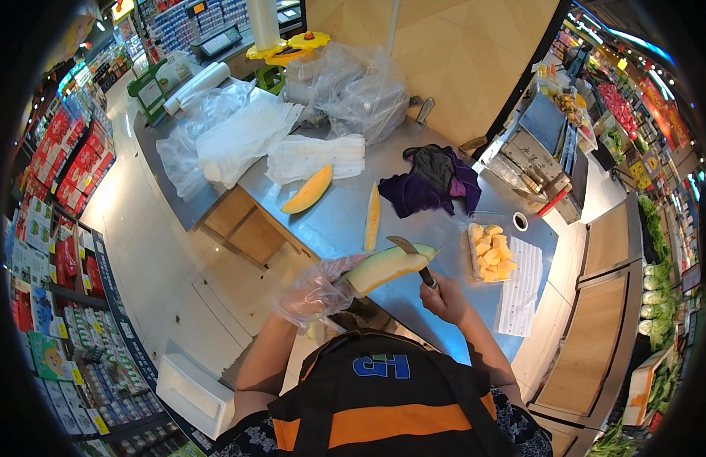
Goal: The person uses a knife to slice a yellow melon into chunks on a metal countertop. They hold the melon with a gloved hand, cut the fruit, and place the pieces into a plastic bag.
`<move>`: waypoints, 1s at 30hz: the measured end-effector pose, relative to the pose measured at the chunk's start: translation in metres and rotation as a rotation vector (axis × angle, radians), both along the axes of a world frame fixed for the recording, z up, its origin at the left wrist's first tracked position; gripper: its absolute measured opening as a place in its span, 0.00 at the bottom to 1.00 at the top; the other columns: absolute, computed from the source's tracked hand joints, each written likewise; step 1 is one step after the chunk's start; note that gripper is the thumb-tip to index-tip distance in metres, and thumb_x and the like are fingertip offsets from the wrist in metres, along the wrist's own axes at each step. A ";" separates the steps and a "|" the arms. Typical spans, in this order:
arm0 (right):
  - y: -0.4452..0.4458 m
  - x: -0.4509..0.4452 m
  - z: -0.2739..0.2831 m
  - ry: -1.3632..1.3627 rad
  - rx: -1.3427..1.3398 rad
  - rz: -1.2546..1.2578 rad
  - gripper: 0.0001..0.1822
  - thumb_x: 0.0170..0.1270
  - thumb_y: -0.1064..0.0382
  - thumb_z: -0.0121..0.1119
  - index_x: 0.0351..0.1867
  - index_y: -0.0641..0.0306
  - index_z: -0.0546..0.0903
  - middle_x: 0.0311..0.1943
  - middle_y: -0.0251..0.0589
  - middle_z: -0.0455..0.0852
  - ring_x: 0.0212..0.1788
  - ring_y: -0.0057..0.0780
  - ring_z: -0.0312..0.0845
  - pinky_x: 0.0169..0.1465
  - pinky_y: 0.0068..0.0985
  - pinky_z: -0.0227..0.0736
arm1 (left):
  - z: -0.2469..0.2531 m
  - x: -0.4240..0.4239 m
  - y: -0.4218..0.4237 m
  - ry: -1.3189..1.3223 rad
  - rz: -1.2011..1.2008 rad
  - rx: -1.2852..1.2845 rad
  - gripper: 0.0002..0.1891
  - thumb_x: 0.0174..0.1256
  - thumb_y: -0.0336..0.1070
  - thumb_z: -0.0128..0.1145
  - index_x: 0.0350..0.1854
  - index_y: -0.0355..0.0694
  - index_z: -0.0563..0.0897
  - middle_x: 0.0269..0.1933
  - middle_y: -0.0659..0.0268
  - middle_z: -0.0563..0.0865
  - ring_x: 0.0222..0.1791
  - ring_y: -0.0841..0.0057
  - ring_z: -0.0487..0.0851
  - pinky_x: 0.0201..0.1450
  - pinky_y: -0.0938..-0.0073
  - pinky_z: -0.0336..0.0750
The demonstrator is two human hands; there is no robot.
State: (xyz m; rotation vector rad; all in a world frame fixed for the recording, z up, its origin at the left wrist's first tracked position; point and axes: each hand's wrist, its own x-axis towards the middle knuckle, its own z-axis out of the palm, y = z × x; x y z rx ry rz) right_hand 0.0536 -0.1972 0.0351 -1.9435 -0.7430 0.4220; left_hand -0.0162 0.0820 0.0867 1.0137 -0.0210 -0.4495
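My left hand (315, 291), in a clear plastic glove, grips one end of a long melon wedge (381, 271) with pale green rind and orange flesh along its lower edge. My bare right hand (447, 300) holds a knife (426, 275) by its handle. The curved blade lies across the far end of the wedge. On the metal table (344, 225) beyond are a peeled orange melon wedge (309, 191) and a thinner melon slice (373, 220). To the right, a clear plastic tray holds melon chunks (492, 254).
A purple and black cloth (433, 180) lies mid-table. White perforated pads (317, 159) and clear plastic bags (358, 91) cover the far left. One more pad (521, 285) and a tape roll (519, 221) sit right. A white bin (193, 394) stands on the floor at left.
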 end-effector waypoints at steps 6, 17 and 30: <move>0.007 -0.014 0.015 0.045 -0.003 -0.085 0.11 0.64 0.59 0.54 0.29 0.64 0.70 0.13 0.42 0.75 0.16 0.37 0.73 0.24 0.27 0.66 | -0.017 -0.010 -0.034 -0.097 0.104 0.052 0.28 0.57 0.31 0.58 0.62 0.37 0.69 0.38 0.70 0.77 0.28 0.86 0.73 0.27 0.88 0.65; -0.001 -0.009 0.004 0.034 -0.029 -0.034 0.12 0.63 0.59 0.54 0.29 0.65 0.70 0.14 0.43 0.75 0.16 0.40 0.72 0.24 0.28 0.66 | -0.014 0.008 -0.016 -0.101 -0.049 0.221 0.27 0.57 0.30 0.57 0.61 0.35 0.69 0.40 0.66 0.79 0.32 0.86 0.74 0.30 0.88 0.67; 0.000 0.001 0.007 -0.025 -0.044 0.043 0.11 0.62 0.60 0.55 0.30 0.65 0.70 0.14 0.45 0.75 0.18 0.42 0.75 0.23 0.30 0.66 | -0.022 0.021 -0.008 0.015 -0.058 0.128 0.28 0.50 0.28 0.61 0.58 0.32 0.73 0.47 0.64 0.80 0.42 0.80 0.77 0.44 0.84 0.72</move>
